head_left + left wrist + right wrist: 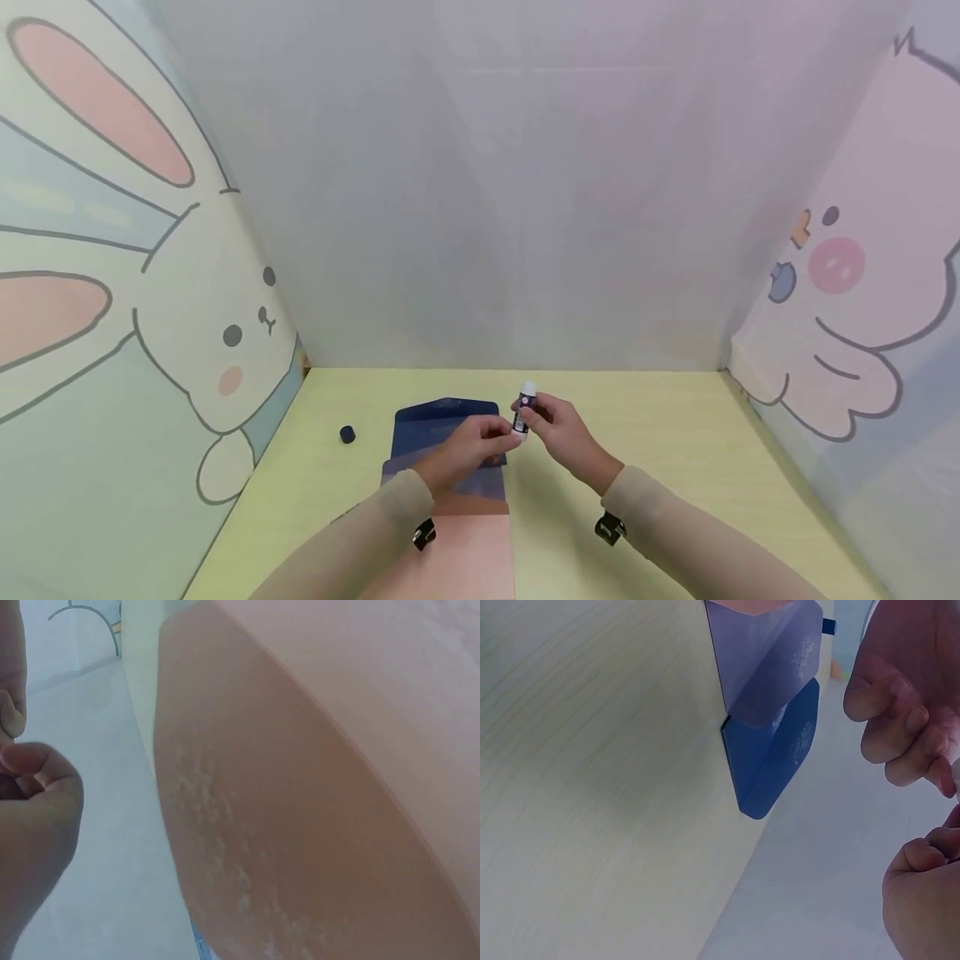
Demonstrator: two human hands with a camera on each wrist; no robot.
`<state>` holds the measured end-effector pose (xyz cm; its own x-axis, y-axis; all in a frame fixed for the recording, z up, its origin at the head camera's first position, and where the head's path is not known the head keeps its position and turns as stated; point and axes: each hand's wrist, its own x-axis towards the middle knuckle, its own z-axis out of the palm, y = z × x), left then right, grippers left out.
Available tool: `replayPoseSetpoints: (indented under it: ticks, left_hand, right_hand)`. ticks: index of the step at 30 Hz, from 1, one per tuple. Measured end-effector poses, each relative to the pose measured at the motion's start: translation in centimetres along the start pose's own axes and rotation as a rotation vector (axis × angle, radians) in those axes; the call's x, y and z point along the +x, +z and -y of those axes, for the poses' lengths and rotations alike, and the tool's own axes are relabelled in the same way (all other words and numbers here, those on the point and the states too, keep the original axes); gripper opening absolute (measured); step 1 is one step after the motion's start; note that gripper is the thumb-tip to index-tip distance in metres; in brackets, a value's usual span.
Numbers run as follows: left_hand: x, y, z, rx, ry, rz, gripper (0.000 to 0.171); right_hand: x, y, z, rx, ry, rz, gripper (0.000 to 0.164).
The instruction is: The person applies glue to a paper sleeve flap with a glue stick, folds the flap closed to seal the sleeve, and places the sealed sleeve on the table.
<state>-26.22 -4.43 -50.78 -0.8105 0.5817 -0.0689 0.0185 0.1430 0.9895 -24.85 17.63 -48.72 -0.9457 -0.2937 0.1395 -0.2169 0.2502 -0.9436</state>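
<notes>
A small glue stick [527, 402], white at both ends with a dark label, stands slightly tilted above the table. My right hand [564, 432] holds its middle between thumb and fingers. At its lower white end, my left hand [471, 446] pinches it with thumb and fingertips. In the right wrist view the left hand [911, 705] and right hand [930, 892] meet at the frame's edge, where the stick is mostly cut off. A dark blue cap [347, 434] lies on the table to the left.
Overlapping envelopes with raised flaps lie under and beside my left arm: a dark blue one [420, 427], a purple one [761, 664] and a pink one [472, 554]. The pale wooden table [675, 467] ends at a grey back wall [525, 208], with cartoon-printed side walls.
</notes>
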Motion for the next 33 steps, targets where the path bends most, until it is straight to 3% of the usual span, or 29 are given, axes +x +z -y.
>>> replayPoseSetpoints:
  ticks: [11, 16, 25, 33]
  left_hand:
    - [-0.2, 2.1, -0.1, 0.017, 0.016, -0.222, 0.034]
    - [-0.1, 2.5, -0.3, 0.02, 0.026, -0.283, 0.038]
    - [-0.1, 2.6, -0.3, 0.014, 0.008, -0.277, 0.041]
    - [-0.3, 1.4, -0.5, 0.021, 0.02, -0.158, 0.037]
  right_hand:
    - [-0.2, 0.6, -0.4, -0.016, 0.034, -0.03, 0.028]
    - [0.0, 0.8, -0.4, -0.033, 0.015, -0.042, 0.027]
    - [-0.1, 0.7, -0.2, -0.054, -0.009, -0.033, 0.028]
    - [0.1, 0.4, 0.2, -0.075, -0.018, -0.026, 0.03]
